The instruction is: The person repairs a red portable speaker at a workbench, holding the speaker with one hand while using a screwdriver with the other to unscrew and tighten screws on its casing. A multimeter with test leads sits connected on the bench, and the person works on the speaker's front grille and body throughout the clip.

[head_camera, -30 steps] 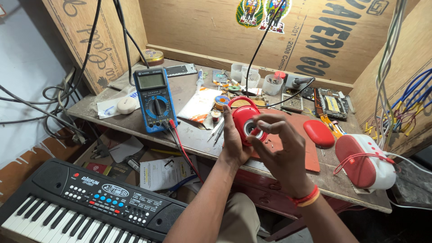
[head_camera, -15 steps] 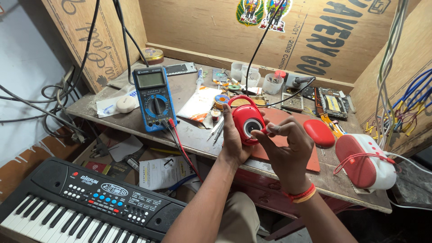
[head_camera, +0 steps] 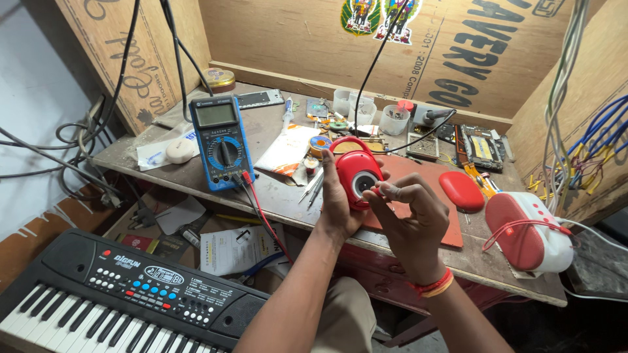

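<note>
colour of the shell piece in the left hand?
Red shell piece with a pale round centre, gripped in the left hand; the head view shows it.

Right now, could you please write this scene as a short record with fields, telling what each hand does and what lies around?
left hand: holds a small red speaker upright above the bench edge
right hand: fingertips pinched at the front face of the red speaker
bench: wooden, cluttered
left of hands: blue multimeter with red and black leads
right of hands: red oval cover, red and white speaker
below bench: black keyboard
</note>
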Demonstrator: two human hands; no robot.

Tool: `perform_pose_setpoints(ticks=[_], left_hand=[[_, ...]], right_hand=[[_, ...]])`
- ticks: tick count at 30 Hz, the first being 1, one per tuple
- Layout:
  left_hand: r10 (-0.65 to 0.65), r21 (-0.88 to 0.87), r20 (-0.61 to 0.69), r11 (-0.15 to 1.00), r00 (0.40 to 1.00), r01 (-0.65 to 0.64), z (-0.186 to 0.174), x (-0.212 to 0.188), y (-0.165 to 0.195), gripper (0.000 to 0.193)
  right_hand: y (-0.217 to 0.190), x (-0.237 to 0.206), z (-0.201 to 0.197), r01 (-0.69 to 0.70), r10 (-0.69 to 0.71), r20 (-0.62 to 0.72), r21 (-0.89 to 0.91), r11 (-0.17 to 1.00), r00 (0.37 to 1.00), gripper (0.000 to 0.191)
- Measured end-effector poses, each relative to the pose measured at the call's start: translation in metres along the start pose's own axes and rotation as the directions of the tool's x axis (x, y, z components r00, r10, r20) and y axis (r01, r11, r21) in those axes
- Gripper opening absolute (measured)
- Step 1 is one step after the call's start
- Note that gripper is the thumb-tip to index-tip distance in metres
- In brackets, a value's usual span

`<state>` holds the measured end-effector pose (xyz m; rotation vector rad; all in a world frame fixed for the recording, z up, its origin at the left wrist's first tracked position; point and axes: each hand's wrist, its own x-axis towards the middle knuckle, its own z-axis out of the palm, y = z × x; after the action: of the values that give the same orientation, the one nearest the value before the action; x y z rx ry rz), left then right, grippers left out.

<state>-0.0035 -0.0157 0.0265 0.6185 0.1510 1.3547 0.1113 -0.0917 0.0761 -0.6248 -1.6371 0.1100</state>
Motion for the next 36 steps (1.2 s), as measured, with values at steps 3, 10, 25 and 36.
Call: perform_pose_setpoints(ticks=[3,10,25,36], left_hand=[[0.009,0.021,-0.009,1.0,1.0,-0.009,0.0,0.0,0.001,0.102],[0.017,0.038,-0.097,0.999,0.995,-0.014,0.002,0.0,0.002,0.1],[0.024,0.015,-0.043,1.0,0.999,-0.023,0.003,-0.001,0.004,0.099],[0.005,0.041,-0.015,0.999,1.0,-0.004,-0.001,0.0,0.003,0.103]], right_hand=[[-0.001,-0.002,0.004,-0.04,0.036,-0.05,-0.076,0.996,0.998,0.027],[-0.008,0.006,-0.011,-0.01,-0.009,0.191,0.1,0.995,0.981,0.023],[-0.004,-0.004,0.0,0.047,-0.047,0.006,-0.113,0.992,0.999,0.029],[-0.001,-0.004,0.001,0.062,-0.064,0.046,0.045,0.997,0.997,0.019]])
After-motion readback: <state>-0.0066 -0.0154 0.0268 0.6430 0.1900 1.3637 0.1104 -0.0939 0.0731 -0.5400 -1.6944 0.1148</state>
